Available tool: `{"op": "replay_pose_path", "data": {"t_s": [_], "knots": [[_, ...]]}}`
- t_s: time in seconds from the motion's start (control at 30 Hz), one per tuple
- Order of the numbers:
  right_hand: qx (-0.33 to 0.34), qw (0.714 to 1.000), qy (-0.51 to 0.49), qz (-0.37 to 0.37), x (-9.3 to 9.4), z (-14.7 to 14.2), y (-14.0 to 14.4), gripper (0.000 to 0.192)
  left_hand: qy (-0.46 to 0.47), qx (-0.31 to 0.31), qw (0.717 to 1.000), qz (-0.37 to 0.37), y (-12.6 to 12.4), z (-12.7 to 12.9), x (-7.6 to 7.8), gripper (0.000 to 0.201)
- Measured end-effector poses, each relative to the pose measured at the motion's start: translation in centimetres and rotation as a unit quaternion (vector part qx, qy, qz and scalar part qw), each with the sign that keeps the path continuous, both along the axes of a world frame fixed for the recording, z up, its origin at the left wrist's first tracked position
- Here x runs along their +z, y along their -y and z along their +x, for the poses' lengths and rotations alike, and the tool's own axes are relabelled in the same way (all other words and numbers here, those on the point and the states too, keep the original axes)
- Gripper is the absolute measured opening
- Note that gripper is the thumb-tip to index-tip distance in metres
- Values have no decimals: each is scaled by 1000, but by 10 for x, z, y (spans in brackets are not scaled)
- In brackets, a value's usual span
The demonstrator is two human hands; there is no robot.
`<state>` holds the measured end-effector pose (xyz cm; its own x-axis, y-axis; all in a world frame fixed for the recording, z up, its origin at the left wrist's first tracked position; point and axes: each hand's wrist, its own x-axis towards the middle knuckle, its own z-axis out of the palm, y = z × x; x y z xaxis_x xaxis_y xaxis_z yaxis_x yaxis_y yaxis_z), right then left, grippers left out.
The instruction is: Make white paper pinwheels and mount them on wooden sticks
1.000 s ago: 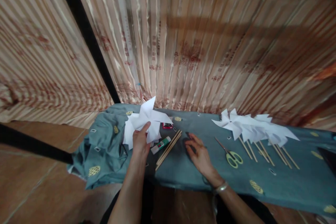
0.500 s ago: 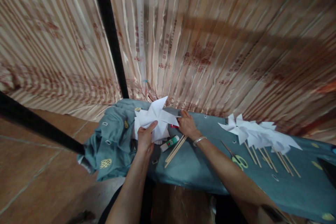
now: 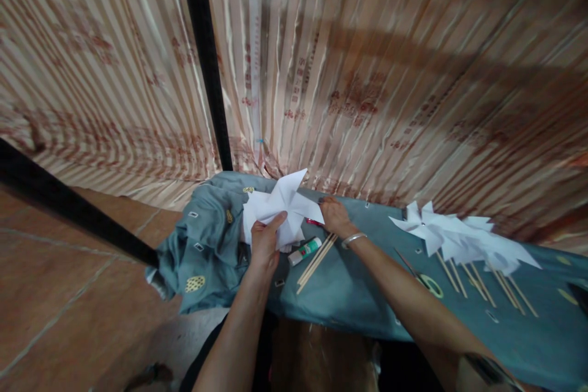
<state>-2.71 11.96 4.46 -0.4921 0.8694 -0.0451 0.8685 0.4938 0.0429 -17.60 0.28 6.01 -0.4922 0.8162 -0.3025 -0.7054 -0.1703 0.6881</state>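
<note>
A white paper pinwheel [image 3: 290,193] is pinched in my left hand [image 3: 266,242], thumb on top near its centre. Under it lie more sheets of white paper [image 3: 247,220], mostly covered. To the right of the pinwheel's tip, my right hand [image 3: 337,218] is low over the table with its fingers curled together; whatever they hold is hidden. A small red item [image 3: 314,222] lies partly visible beside those fingers. Just nearer to me are a green and white glue stick [image 3: 305,251] and several thin wooden sticks [image 3: 316,263].
Finished-looking pinwheels on sticks [image 3: 463,239] lie overlapping in a row at the right. Scissors with yellow-green handles [image 3: 430,285] rest left of them. A blue-green cloth [image 3: 367,294] covers the table, bunched at its left end. Behind stands a striped curtain [image 3: 294,61] with a black pole [image 3: 209,61].
The whole view has shifted, so everything appears slightly further right. My right hand's fingers are now a little apart from the pinwheel's tip. My left hand keeps its hold.
</note>
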Motion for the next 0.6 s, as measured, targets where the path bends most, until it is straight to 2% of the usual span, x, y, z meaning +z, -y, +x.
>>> {"op": "replay_pose_path", "data": {"t_s": [0.6], "knots": [[50,999,15,2,-3,2,-4,21,0,-6,1000,-13,-5,4,2,42]]}}
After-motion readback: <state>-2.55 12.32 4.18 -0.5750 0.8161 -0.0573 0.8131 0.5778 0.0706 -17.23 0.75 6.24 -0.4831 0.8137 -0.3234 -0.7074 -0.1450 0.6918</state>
